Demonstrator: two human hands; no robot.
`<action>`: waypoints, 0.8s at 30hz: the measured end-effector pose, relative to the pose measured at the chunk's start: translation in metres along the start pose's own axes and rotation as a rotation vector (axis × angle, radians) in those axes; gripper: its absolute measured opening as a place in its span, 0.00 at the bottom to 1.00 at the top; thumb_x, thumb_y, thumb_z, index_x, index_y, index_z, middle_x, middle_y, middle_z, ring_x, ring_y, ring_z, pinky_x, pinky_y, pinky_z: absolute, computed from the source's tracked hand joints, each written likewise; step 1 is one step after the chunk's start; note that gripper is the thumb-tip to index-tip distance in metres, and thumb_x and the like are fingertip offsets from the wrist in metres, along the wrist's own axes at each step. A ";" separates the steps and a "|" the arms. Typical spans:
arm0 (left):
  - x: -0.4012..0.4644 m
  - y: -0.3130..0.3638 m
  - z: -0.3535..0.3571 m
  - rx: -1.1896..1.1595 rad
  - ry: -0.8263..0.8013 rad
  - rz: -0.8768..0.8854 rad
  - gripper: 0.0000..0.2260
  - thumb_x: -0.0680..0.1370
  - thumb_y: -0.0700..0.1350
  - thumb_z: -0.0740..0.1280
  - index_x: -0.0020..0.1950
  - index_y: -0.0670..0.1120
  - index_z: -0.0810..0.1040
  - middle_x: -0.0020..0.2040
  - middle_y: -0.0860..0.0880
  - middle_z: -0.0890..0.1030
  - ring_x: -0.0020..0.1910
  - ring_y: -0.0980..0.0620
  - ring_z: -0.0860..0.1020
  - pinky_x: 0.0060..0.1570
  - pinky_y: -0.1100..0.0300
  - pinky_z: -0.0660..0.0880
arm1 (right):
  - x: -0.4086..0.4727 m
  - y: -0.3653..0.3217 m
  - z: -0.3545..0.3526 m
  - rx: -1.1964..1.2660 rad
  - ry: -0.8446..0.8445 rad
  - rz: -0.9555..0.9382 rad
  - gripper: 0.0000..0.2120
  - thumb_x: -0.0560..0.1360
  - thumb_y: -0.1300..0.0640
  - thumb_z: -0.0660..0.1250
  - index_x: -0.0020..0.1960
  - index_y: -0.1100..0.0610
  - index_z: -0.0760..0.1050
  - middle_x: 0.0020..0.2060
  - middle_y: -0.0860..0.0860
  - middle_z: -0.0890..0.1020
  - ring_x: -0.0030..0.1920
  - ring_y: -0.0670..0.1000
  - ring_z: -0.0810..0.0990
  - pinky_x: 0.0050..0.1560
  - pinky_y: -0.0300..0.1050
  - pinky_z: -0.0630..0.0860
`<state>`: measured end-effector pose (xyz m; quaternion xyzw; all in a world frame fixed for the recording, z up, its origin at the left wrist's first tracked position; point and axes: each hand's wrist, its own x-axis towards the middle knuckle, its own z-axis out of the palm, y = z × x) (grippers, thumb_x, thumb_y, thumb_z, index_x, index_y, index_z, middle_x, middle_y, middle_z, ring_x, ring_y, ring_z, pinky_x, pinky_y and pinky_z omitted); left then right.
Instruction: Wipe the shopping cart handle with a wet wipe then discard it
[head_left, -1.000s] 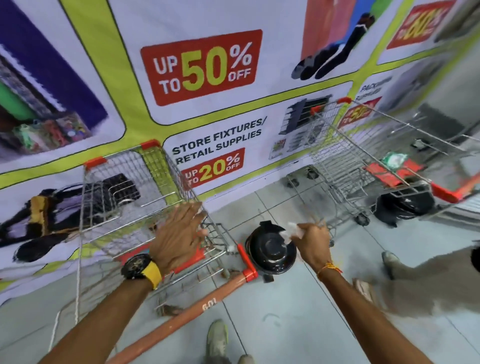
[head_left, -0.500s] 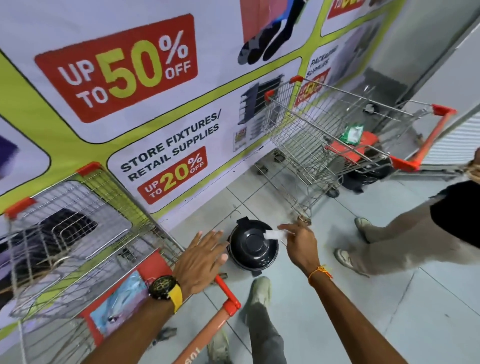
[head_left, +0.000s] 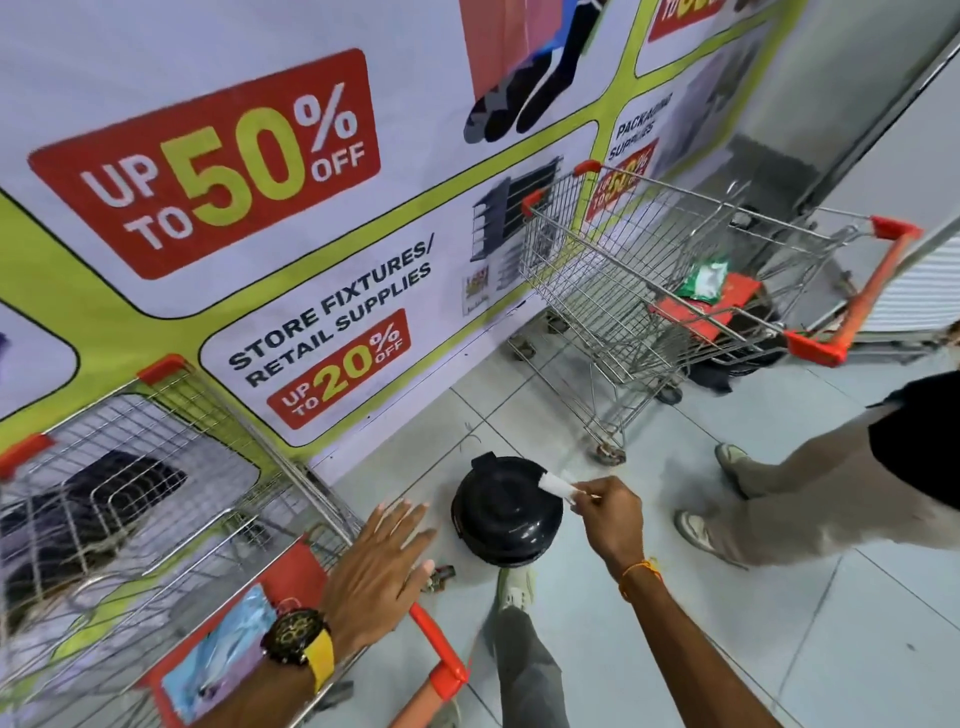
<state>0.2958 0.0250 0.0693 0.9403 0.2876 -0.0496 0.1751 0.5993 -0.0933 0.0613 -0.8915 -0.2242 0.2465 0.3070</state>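
My right hand (head_left: 610, 519) pinches a small crumpled white wet wipe (head_left: 557, 485) and holds it just above a round black bin (head_left: 504, 512) with a closed domed lid on the floor. My left hand (head_left: 382, 566), fingers spread and holding nothing, hovers over the near right corner of a wire shopping cart (head_left: 130, 519) at lower left. The cart's orange handle (head_left: 441, 660) runs out of frame along the bottom edge, below and right of my left wrist.
A second wire cart (head_left: 649, 291) with an orange handle stands at upper right, a green packet on its red seat flap. Another person's legs and shoes (head_left: 769, 499) stand at right. A printed sale banner (head_left: 234, 166) covers the wall behind. My own leg (head_left: 524, 654) is near the bin.
The view has swung right and down. My right hand has carried the wipe over the black bin, and my left hand has come off the cart's basket toward its handle corner.
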 end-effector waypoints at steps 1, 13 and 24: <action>0.000 0.000 0.000 -0.002 -0.002 0.001 0.22 0.82 0.57 0.51 0.72 0.52 0.72 0.79 0.49 0.64 0.79 0.49 0.58 0.77 0.52 0.45 | 0.001 -0.001 0.001 -0.026 0.018 -0.007 0.06 0.77 0.61 0.73 0.52 0.57 0.87 0.51 0.58 0.87 0.53 0.61 0.84 0.57 0.56 0.79; 0.000 0.004 -0.005 0.022 -0.027 -0.012 0.25 0.83 0.59 0.47 0.73 0.52 0.71 0.79 0.50 0.61 0.80 0.50 0.53 0.78 0.53 0.40 | 0.033 0.000 0.028 -0.240 -0.302 -0.105 0.14 0.77 0.64 0.69 0.61 0.59 0.83 0.68 0.57 0.82 0.66 0.65 0.79 0.63 0.56 0.76; 0.009 0.007 -0.011 0.031 -0.106 0.013 0.26 0.82 0.63 0.47 0.78 0.55 0.61 0.81 0.54 0.53 0.81 0.55 0.46 0.78 0.53 0.37 | 0.043 0.014 0.031 -0.217 -0.345 -0.091 0.17 0.80 0.64 0.65 0.68 0.57 0.79 0.74 0.55 0.76 0.70 0.63 0.77 0.66 0.53 0.76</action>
